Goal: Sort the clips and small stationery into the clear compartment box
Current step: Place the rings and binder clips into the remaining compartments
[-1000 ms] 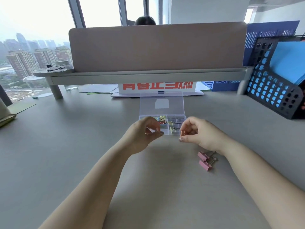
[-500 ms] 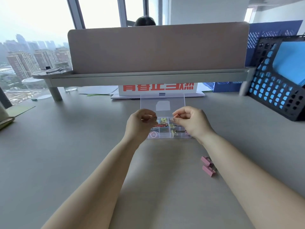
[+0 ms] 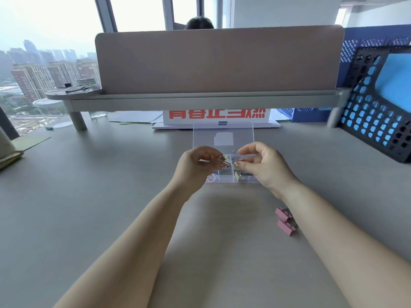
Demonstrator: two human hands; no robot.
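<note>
A person's two bare hands meet above a clear compartment box (image 3: 224,179) at the middle of a grey worktop (image 3: 106,196), toward its far edge. The box's lid (image 3: 223,131) stands open at the back. The left hand (image 3: 194,168) has its grip closed, thumb and fingers pinching a small metal item (image 3: 221,161) over the box's left compartments; what the item is cannot be told. The right hand (image 3: 265,168) also has its grip closed, fingertips pinching a wire-handled clip (image 3: 235,152) over the box's far row. Red paper clips (image 3: 226,165) and pale yellow clips (image 3: 237,173) lie in separate compartments. Two pink binder clips (image 3: 285,227) lie side by side on the worktop, nearer its front edge and just beside the right forearm, well apart from the box. Behind the box are a white sign with red characters (image 3: 216,113), a beige partition (image 3: 218,61) and, at the worktop's right edge, a black perforated file rack (image 3: 375,121).
</note>
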